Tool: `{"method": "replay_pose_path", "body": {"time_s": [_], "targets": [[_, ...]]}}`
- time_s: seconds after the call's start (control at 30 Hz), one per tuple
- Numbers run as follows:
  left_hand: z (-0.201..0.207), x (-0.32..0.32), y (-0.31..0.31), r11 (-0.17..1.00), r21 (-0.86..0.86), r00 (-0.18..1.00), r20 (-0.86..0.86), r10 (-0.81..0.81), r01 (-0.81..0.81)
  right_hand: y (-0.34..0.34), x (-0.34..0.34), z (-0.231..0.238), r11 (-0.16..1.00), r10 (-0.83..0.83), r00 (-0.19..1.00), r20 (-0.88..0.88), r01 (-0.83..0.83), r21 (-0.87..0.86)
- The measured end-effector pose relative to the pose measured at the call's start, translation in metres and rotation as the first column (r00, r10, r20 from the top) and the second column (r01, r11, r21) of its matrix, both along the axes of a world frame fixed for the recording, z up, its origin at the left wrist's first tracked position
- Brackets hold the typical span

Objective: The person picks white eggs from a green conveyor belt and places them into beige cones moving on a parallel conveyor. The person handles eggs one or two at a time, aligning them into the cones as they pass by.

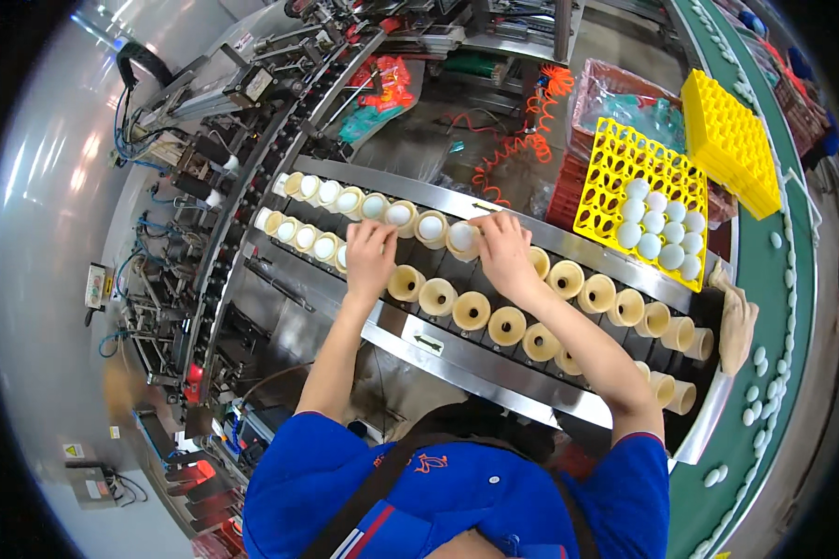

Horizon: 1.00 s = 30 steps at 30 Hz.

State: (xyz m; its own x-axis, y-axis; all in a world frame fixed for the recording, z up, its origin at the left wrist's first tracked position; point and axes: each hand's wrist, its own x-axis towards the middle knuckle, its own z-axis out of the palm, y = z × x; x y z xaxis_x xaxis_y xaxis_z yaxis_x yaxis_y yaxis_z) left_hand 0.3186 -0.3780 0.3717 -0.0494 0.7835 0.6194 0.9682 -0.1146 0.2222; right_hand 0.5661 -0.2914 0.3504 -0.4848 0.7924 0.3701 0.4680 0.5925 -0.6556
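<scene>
Over the two rows of cream cups on the conveyor, my left hand (373,256) has its fingers bent down beside a cup holding a white egg (398,215). What its fingertips grip, if anything, is hidden. My right hand (505,250) has its fingers closed against another white egg (463,237), which sits in a far-row cup. Further left, white eggs rest in cups of both rows. Toward the right stand cups with nothing in them, such as a near-row cup (472,310). My right forearm covers part of both rows.
A yellow tray (606,177) with several pale eggs lies beyond the metal rail (569,238), near stacked yellow trays (732,140). Another person's hand (738,326) is at the conveyor's right end. A green belt (718,503) carries eggs. Machinery (196,177) stands left; an orange coiled hose (536,144) hangs behind.
</scene>
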Motion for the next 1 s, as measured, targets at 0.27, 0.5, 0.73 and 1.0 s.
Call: {"method": "replay_pose_path", "body": {"time_s": [0.27, 0.5, 0.73, 1.0], "targets": [[-0.020, -0.008, -0.023, 0.992, -0.053, 0.993, 0.011, 0.114, -0.114, -0.035, 0.042, 0.018, 0.985, 0.106, 0.981, 0.160, -0.126, 0.117], [-0.026, -0.017, -0.043, 0.978, -0.063, 0.977, -0.087, 0.194, -0.200, -0.107, 0.118, 0.057, 0.921, 0.339, 0.932, 0.131, -0.357, 0.157], [0.029, 0.165, -0.010, 0.998, -0.063, 0.944, 0.331, 0.006, 0.016, -0.213, 0.259, 0.062, 0.904, 0.221, 0.964, 0.150, -0.260, 0.339], [0.106, 0.576, -0.062, 0.091, -0.164, 0.187, 0.887, -0.423, 0.982, -0.327, 0.558, 0.010, 0.765, -0.628, 0.777, 0.031, 0.610, 0.206]]}}
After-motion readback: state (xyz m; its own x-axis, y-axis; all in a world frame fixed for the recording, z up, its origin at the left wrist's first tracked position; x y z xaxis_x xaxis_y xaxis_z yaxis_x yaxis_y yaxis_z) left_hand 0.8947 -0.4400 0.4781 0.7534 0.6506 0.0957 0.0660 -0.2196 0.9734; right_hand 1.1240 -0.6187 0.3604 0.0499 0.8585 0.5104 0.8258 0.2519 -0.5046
